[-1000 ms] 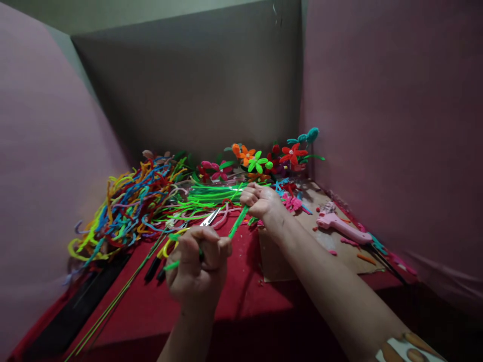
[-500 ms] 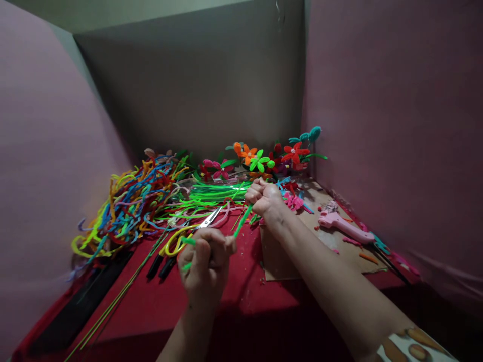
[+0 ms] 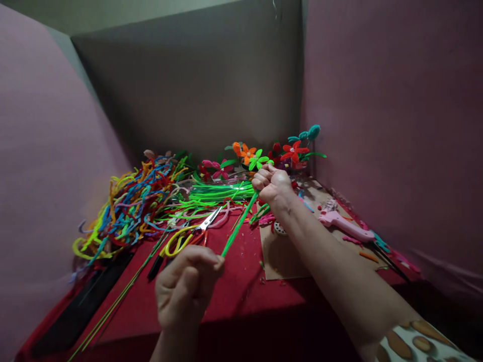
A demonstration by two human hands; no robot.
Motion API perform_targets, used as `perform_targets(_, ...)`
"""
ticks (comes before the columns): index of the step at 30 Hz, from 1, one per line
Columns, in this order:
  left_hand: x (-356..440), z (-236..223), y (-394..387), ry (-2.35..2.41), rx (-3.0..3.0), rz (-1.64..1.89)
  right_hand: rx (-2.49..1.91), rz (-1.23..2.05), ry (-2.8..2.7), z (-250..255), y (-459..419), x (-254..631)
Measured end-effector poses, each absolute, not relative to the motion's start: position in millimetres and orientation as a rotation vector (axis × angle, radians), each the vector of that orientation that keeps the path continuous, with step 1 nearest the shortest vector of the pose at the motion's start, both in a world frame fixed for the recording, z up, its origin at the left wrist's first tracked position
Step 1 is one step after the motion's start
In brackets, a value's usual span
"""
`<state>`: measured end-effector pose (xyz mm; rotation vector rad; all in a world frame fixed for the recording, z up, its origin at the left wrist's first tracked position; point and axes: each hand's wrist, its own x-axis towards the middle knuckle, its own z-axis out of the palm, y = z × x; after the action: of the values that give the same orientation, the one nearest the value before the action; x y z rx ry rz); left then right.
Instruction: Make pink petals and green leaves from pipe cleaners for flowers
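Left hand: the left hand [image 3: 186, 286], low in the frame just left of centre, is curled tight, thumb and fingertips pinched on the near end of the green pipe cleaner [image 3: 238, 224].
Green pipe cleaner: it runs straight from that pinch up and to the right, above the red cloth [image 3: 241, 296], to the other fist at the centre of the frame.
Right hand: the right hand [image 3: 272, 184], just right of centre, is closed in a full fist around the far end of the green pipe cleaner; the forearm runs in from the lower right corner.
Scissors: the scissors [image 3: 194, 230], with yellow and red handles, lie on the cloth just above the left hand, blades pointing up and right.
Cardboard sheet: a cardboard sheet [image 3: 287, 259] lies under the right forearm, right of centre.
Glue gun: a pink glue gun [image 3: 341, 224] lies at the right of the frame, on the far part of the sheet.
Loose pile: a pile of mixed pipe cleaners [image 3: 132, 206] fills the middle left.
Flowers: finished pipe-cleaner flowers [image 3: 271, 153] stand against the back wall, just beyond the right hand.
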<state>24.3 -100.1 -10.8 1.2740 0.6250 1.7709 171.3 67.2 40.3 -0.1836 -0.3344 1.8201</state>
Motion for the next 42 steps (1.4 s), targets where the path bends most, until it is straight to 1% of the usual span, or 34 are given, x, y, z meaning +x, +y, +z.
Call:
perform_targets(3,14.1,-15.7,-98.1,0.753,1.338,1.509,-0.197,1.822,-0.418,39.9,65.1,174.9)
perform_targets(6,-5.9,-10.8,-86.4,0.630,1.472,1.184,-0.203,1.830,-0.531,44.6,60.9,176.7)
perform_targets(7,-11.4,-7.0,-81.2,0.612,1.512,1.126,-0.196,1.835,-0.566,46.8,59.5,176.8)
perform_targets(9,-16.2,2.9,-69.9,0.720,1.533,1.166,-0.187,1.848,-0.622,51.0,56.9,176.1)
perform_targets(11,-11.5,14.0,-57.7,1.002,1.451,1.266,-0.198,1.860,-0.657,54.2,54.7,174.6)
perform_targets(14,8.0,27.1,-40.3,1.119,1.386,1.064,-0.217,1.849,-0.682,56.4,51.8,171.8)
perform_targets(16,22.9,30.8,-31.6,1.173,1.458,0.936,-0.218,1.852,-0.689,56.4,50.4,170.0)
perform_targets(19,38.7,29.4,-23.7,1.189,1.536,0.836,-0.235,1.875,-0.681,55.1,51.9,167.8)
perform_targets(23,40.4,23.5,-14.2,1.116,1.400,0.925,-0.281,1.817,-0.694,47.4,60.0,165.5)
perform_targets(26,33.2,21.2,-3.5,1.012,1.194,1.159,-0.425,1.804,-0.801,32.3,61.0,164.0)
perform_targets(28,28.8,20.1,3.5,0.980,1.081,1.328,-0.586,1.863,-0.910,18.8,56.2,162.8)
perform_targets(29,27.2,19.3,6.4,0.990,1.044,1.388,-0.595,1.906,-1.015,12.0,52.6,162.2)
perform_targets(31,25.6,17.3,10.4,1.043,1.005,1.442,-0.595,2.033,-1.164,-0.1,44.9,161.0)
perform_targets(35,25.5,13.0,12.6,1.166,1.042,1.517,-0.696,1.932,-1.277,-14.6,34.6,157.7)
perform_targets(42,15.9,7.6,20.5,1.087,1.111,1.621,-0.926,1.808,-1.384,-26.0,16.2,143.5)
